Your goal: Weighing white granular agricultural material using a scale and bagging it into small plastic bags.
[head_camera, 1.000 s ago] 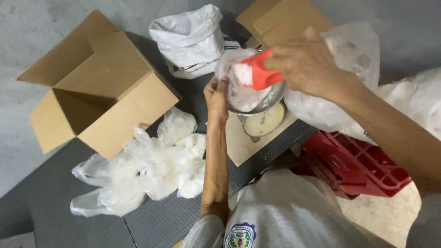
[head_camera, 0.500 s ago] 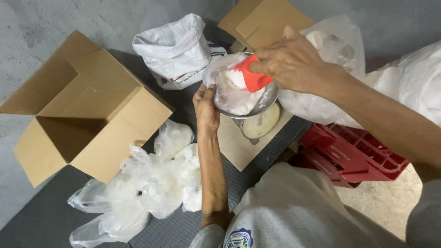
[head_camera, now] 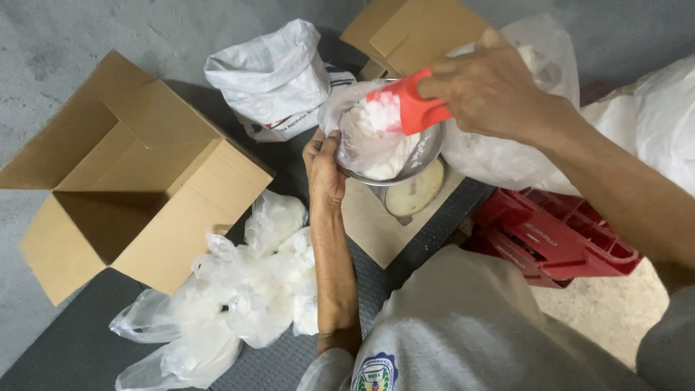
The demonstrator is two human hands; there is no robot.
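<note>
We are seeing a red plastic scoop (head_camera: 405, 107), smooth and rigid, loaded with white powder; its long axis is running roughly level, mouth pointing left into a thin, crinkled clear bag (head_camera: 362, 134). The bag is sitting in a shiny round metal bowl (head_camera: 427, 156) above a pale round scale dial (head_camera: 414, 190). The right hand (head_camera: 489, 90) is clamped on the scoop's handle end. The left hand (head_camera: 324, 168) is pinching the bag's near edge, holding it open. The hands are working apart. Below left, soft, lumpy filled bags (head_camera: 239, 304) are piling on dark ribbed matting (head_camera: 65, 347). An open cardboard box (head_camera: 137, 188) is lying left; a woven white sack (head_camera: 271, 76) behind; a red crate (head_camera: 550, 235) right.
</note>
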